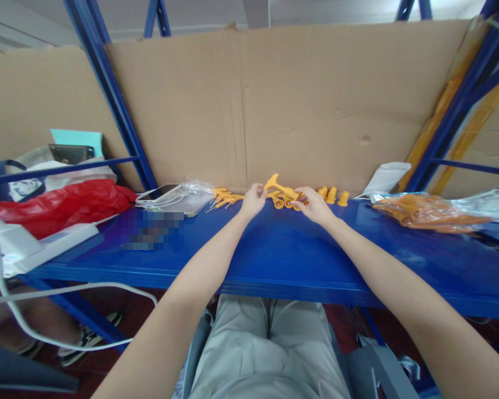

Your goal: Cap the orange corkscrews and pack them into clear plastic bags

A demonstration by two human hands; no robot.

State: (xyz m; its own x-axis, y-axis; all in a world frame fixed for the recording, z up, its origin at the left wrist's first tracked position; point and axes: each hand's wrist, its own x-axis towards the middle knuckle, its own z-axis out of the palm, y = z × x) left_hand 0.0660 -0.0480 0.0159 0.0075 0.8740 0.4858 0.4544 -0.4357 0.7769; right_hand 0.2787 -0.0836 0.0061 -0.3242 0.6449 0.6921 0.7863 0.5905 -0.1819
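A yellow plastic corkscrew point(286, 190) is held up just above the back of the blue shelf. The fingers of my left hand point(253, 202) are pinched at the end of its T-shaped handle point(271, 180). Closed around its other end is my right hand point(316, 205), which covers part of it. Below and between the hands lie several yellow pieces with round open ends point(279, 203). To the left of my left hand is a group of yellow handles with metal spirals point(228, 198). Several yellow bell-shaped caps point(331, 195) stand to the right of my right hand.
The blue shelf point(291, 260) backs onto a cardboard sheet point(316, 105). Clear plastic bags point(195, 197) and a white cable lie at left, beside a red bag point(70, 205). A bag of orange-yellow pieces point(428, 213) lies at right. Blue posts point(116, 100) frame the sides.
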